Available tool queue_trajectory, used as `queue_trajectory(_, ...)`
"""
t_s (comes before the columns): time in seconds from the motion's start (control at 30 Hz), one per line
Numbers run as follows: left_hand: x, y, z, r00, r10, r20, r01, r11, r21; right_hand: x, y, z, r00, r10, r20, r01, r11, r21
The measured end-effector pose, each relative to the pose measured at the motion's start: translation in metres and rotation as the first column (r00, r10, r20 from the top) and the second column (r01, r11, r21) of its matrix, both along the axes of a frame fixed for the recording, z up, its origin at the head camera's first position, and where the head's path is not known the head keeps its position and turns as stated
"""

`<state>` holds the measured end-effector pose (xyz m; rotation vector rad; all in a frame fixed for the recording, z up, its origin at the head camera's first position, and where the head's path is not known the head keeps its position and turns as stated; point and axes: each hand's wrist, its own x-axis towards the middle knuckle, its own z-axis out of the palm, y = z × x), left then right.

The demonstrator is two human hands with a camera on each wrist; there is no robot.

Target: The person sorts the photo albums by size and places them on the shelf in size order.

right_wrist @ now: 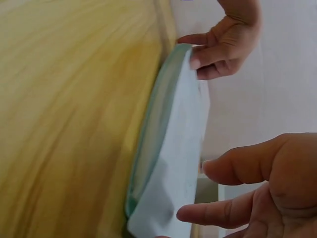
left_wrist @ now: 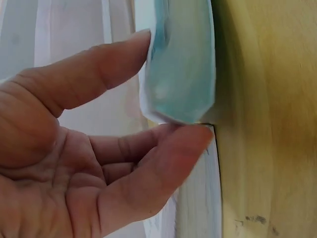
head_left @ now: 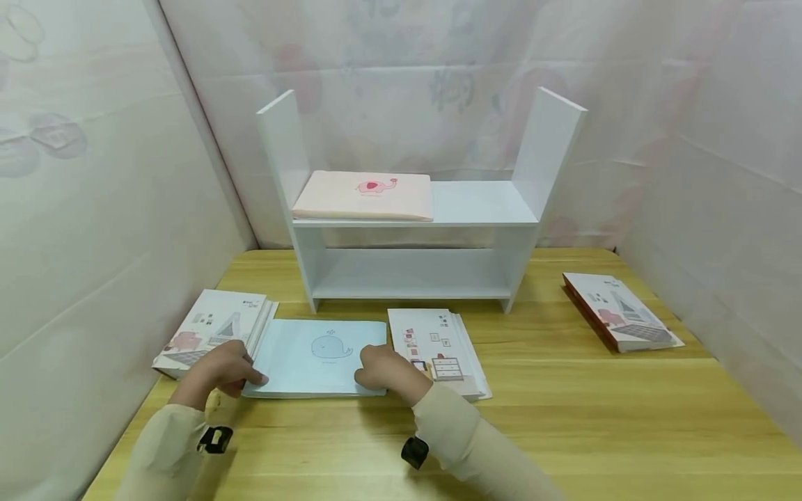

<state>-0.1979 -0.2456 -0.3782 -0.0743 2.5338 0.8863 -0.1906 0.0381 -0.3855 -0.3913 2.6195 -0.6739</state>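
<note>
A light blue book (head_left: 301, 355) with a whale drawn on its cover lies flat on the table in front of the person. The left hand (head_left: 227, 369) pinches its near left corner. In the left wrist view the thumb lies along the cover's edge and a bent finger sits at the book's lower side. The right hand (head_left: 391, 372) is at the book's right end. Seen from the right wrist, its fairly straight index finger (right_wrist: 213, 214) overlaps the white-blue cover (right_wrist: 178, 148), with the thumb apart from that finger.
A white two-level shelf (head_left: 413, 271) stands at the back, a pink elephant book (head_left: 363, 195) on its upper board. White illustrated books (head_left: 213, 320) lie at the left, others (head_left: 435, 355) beside the right hand, and a thick one (head_left: 620, 309) at the far right. Curtains surround the table.
</note>
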Motion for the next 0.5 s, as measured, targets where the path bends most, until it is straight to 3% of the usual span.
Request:
queue_trajectory(0.17,0.002,-0.006,0.0,0.999,-0.002,0.041,-0.003,0.994,0.107,0.003,0.002,-0.006,1.0,-0.008,-0.028,0.008,1.0,-0.024)
queue_trajectory(0.33,0.001,-0.009,-0.003,1.0,-0.016,0.023,0.011,0.983,0.183,0.006,0.001,-0.01,0.996,-0.058,-0.073,0.054,0.997,-0.06)
queue_trajectory(0.5,-0.001,-0.011,-0.006,0.998,0.063,0.028,-0.068,0.957,0.283,0.006,0.001,-0.014,0.993,-0.096,-0.071,0.09,0.992,-0.084)
